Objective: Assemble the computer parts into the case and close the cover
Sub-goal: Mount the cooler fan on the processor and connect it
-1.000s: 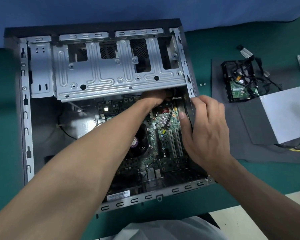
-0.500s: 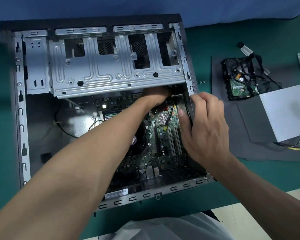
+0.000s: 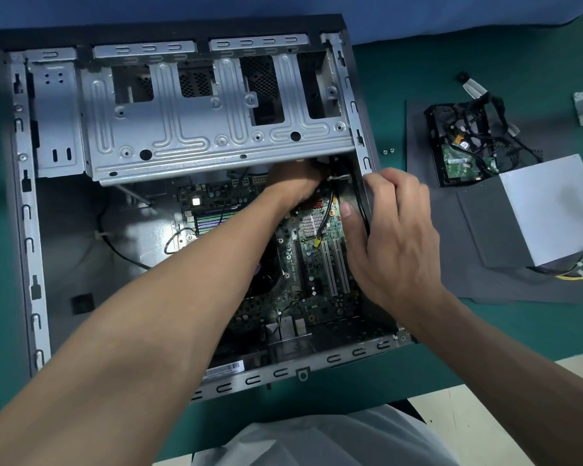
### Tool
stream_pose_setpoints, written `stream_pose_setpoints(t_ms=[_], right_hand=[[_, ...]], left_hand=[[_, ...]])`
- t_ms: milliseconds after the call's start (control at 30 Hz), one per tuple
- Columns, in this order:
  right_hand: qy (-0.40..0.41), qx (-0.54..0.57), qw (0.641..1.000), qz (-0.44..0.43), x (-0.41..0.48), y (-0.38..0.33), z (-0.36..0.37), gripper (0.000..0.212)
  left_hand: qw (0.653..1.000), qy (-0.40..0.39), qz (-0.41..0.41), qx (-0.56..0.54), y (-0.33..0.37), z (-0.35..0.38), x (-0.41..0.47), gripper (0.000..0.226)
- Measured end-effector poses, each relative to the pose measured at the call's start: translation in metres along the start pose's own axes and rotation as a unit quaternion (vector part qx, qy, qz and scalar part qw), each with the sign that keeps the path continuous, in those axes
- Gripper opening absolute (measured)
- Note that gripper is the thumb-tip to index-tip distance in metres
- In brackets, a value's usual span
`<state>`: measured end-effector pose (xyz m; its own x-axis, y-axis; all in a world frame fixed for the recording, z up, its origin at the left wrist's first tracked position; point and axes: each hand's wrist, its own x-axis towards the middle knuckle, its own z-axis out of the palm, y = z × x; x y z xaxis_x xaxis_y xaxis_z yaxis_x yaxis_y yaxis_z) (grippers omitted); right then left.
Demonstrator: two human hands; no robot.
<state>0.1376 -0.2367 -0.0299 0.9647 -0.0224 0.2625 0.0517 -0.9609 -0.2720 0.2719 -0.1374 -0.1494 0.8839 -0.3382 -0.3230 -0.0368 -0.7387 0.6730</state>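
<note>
Now, probing under drive cage [image 3: 216,142], upper centre.
Leading with left hand [image 3: 295,185], grip hidden; curling right hand [image 3: 401,230] over case wall [image 3: 359,129].

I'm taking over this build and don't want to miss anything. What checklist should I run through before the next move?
1. Steadying: right hand grips the case by its side wall: ok.
2. Grasp of the left hand under the drive cage: fingers hidden, cannot tell.
3. Is the motherboard in the case: ok.
4. Is the power supply fitted: not ok, it lies outside on the grey mat.
5. Is the hard drive fitted: not ok, on the mat among cables.
6. Are screws at hand: ok, two lie on the table beside the case.
</note>
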Motion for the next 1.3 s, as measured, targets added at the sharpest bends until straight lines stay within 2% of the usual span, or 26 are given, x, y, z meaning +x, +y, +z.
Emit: stream_pose_setpoints(t_ms=[67,167,267,567,700,833,1067,1300], right_hand=[[0.003,-0.003,1.0,0.0,0.0,0.0,0.0,0.038],[0.004,-0.008,1.0,0.0,0.001,0.0,0.0,0.038],[0.004,-0.009,1.0,0.0,0.001,0.0,0.0,0.037],[-0.002,-0.015,1.0,0.002,0.001,-0.001,0.0,0.036],[-0.002,-0.011,1.0,0.004,0.002,-0.001,0.0,0.036],[-0.002,-0.011,1.0,0.007,0.002,0.0,0.0,0.037],[-0.001,-0.009,1.0,0.008,0.001,0.0,0.002,0.037],[-0.005,-0.009,1.0,0.01,0.002,0.0,0.0,0.037]], left_hand=[[0.999,-0.002,-0.006,0.032,0.001,-0.001,-0.001,0.036],[1.0,0.008,-0.02,0.017,0.003,-0.001,-0.001,0.042],[0.999,0.009,-0.045,-0.005,0.003,-0.001,-0.003,0.04],[0.997,0.008,-0.02,0.068,0.013,-0.004,-0.011,0.016],[0.999,0.005,-0.015,0.042,0.01,-0.002,-0.01,0.02],[1.0,0.009,-0.019,0.007,0.007,-0.002,-0.01,0.008],[1.0,0.015,-0.008,0.009,0.008,-0.002,-0.009,0.019],[1.0,0.012,-0.015,0.024,0.014,-0.005,-0.012,0.018]])
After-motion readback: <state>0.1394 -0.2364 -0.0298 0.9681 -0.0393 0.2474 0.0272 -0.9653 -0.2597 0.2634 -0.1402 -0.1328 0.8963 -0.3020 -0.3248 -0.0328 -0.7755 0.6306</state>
